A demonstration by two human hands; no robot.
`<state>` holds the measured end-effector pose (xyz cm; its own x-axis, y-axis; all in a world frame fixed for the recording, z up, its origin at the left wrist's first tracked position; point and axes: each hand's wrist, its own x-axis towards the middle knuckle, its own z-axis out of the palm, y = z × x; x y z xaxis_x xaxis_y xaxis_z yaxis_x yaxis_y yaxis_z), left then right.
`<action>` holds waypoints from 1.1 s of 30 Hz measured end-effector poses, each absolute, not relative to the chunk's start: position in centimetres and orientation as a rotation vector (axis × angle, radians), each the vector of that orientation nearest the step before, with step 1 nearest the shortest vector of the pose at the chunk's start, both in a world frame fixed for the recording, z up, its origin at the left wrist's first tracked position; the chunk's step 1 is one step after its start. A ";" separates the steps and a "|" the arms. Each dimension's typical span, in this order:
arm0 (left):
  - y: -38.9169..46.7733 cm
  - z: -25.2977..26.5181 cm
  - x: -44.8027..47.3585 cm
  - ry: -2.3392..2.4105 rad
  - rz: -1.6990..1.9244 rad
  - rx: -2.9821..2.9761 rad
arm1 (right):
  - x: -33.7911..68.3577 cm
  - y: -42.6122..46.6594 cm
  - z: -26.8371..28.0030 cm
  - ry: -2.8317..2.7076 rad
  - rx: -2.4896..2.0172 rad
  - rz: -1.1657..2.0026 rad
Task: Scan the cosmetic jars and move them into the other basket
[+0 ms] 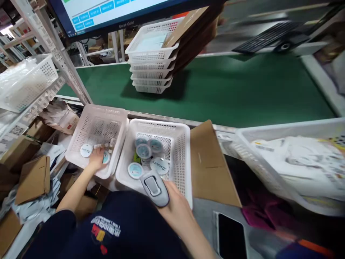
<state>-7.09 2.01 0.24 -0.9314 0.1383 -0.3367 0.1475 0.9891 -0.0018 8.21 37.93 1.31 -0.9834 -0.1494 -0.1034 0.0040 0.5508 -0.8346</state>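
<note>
Down inside the left-side basket, the left grip bends over a round tin peeking out beside it; clasped or not, can't tell! Above the neighbouring basket, the right grip wraps a grey scanner, more tins just beyond.

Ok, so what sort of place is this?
Probably a packing or sorting station in a warehouse. A long green belt, likely a conveyor, runs across the front, a stack of white baskets stands on it, and the right hand holds what looks like a handheld scanner.
</note>
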 end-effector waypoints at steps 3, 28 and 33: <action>2.7 0.8 -6.9 2.888 -0.040 0.144 | 7.5 36.7 2.6 2.582 -0.150 -1.392; 15.0 3.5 -6.9 2.861 1.626 0.725 | 5.7 35.8 8.0 2.571 -0.033 -1.302; 18.1 -0.4 -6.3 2.679 1.705 0.668 | 6.6 37.0 6.8 2.629 0.031 -1.334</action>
